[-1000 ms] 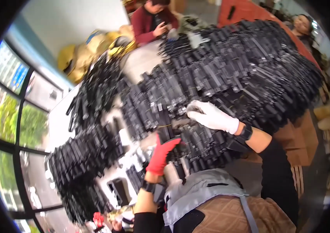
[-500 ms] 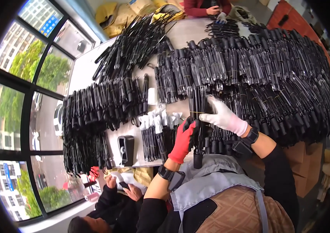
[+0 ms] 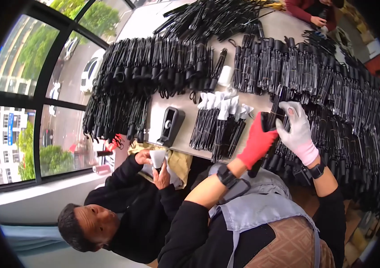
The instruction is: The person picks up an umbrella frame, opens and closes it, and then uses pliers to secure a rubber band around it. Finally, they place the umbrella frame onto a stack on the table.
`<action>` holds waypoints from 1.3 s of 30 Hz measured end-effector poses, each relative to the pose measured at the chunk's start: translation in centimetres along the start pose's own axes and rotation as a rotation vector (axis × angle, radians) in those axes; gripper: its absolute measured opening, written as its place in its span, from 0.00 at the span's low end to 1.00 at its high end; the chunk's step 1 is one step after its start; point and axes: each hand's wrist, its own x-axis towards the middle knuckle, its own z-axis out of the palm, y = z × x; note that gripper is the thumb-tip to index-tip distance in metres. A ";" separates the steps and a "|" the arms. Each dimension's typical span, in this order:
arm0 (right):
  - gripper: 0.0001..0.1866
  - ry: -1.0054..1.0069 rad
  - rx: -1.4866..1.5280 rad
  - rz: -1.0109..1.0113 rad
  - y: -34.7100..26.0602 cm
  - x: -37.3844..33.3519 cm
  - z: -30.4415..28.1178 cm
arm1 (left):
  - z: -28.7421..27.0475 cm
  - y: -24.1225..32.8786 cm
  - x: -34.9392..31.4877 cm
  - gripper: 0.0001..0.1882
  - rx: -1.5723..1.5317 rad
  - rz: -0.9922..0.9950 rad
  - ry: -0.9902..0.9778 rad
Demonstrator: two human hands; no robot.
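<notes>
If the red-gloved left hand [image 3: 258, 139] slackens around the bundle of black rods [image 3: 278, 99] at the surface's [image 3: 156, 105] near edge, some could slip, since the white-gloved right hand [image 3: 295, 128] curls loosely, unclosed, beside it.

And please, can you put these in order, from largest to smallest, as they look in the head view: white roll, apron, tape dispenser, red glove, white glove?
1. Apron
2. Red glove and white glove: too alike to rank
3. Tape dispenser
4. White roll
</notes>
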 end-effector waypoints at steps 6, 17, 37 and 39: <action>0.20 -0.092 -0.102 0.046 1.1 -1.5 1.5 | 0.8 -2.3 0.3 0.21 0.082 0.183 0.091; 0.10 0.191 1.102 0.955 1.4 -10.3 8.4 | -4.0 -5.9 0.1 0.35 0.686 0.596 -0.217; 0.20 -0.328 1.200 0.704 -2.3 -6.0 8.9 | -8.8 -1.2 -2.0 0.29 0.042 0.139 0.018; 0.26 -0.240 1.331 0.679 -3.4 -5.9 8.0 | -7.1 -0.5 -2.0 0.24 -0.051 0.186 -0.025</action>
